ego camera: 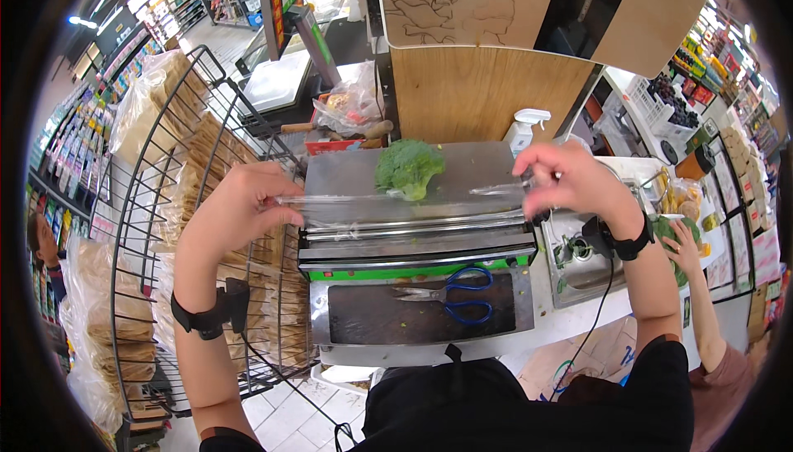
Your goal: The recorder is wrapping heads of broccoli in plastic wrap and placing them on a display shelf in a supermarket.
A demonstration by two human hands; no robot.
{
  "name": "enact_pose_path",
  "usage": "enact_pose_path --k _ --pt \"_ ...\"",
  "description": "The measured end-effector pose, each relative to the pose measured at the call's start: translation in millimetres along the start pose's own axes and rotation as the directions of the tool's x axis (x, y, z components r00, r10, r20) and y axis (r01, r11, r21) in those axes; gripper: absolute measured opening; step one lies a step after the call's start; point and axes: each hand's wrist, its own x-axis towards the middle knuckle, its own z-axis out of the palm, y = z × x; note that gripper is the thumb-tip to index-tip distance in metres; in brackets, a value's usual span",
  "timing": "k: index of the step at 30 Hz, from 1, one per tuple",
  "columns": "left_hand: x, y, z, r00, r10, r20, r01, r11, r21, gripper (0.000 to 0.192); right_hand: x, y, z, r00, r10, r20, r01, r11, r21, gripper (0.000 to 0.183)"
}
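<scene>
A sheet of clear cling film is stretched level between my hands, in front of a head of broccoli. My left hand pinches its left end between thumb and fingers. At the other end, my right hand grips the film, its fingers slightly blurred. The broccoli rests on the metal top of a film wrapping machine, its cut stem towards me. Below the film show the machine's metal rollers and green front strip. Blue-handled scissors lie on the dark plate nearest me.
A wire cart of bagged goods stands left. Behind are a red box, a scale and a spray bottle. To the right is a sink, where another person's hand touches a green vegetable.
</scene>
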Motion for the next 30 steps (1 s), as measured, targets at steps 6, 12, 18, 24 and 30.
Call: enact_pose_path --k 6,12,18,24,30 --pt "2 7 -1 0.999 0.042 0.024 -0.042 0.998 0.040 0.021 -6 -5 -3 0.982 -0.148 0.119 0.167 0.972 -0.167 0.020" --pt "-8 6 -3 0.997 -0.014 -0.071 0.011 0.999 -0.046 0.017 -15 -6 6 0.985 -0.171 -0.020 0.167 0.977 -0.133 0.009" --pt "-60 21 21 0.987 0.007 -0.163 0.004 0.998 0.066 0.008 -59 -16 45 0.911 -0.410 -0.044 0.364 0.849 -0.383 0.015" --pt "-166 50 119 0.950 -0.312 0.015 0.305 0.917 -0.258 0.015 -126 -18 136 0.913 -0.392 0.109 0.406 0.856 -0.321 0.021" --pt "-230 34 284 0.974 -0.181 -0.139 0.196 0.974 0.111 0.019 -177 37 221 0.934 -0.284 0.218 0.353 0.832 -0.429 0.041"
